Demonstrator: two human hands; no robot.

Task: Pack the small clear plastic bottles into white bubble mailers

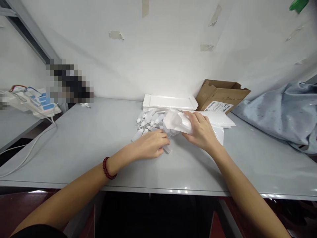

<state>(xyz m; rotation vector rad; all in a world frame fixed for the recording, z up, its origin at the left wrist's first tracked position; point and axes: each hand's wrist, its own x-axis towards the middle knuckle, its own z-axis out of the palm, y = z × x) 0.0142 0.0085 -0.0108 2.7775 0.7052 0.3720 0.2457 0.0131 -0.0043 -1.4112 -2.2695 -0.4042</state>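
Note:
My right hand (201,130) grips a white pouch (177,121), tilted with one end toward the left. My left hand (154,144) is closed near the front of the pile, its fingers round a small translucent piece (167,149) that pokes out on the right side. Several small white, translucent bottle-shaped pieces (148,117), some with thin cords, lie heaped beyond my left hand. Part of that heap is hidden behind the pouch and my fingers. Flat white envelopes (220,119) lie under and beyond my right hand.
A stack of flat white packets (169,101) rests against the wall. Beside it stands an open cardboard box (220,96). Light blue cloth (279,114) bulges over the table's right side. At far left are a white device with blue parts (44,102) and a trailing white cable (32,148).

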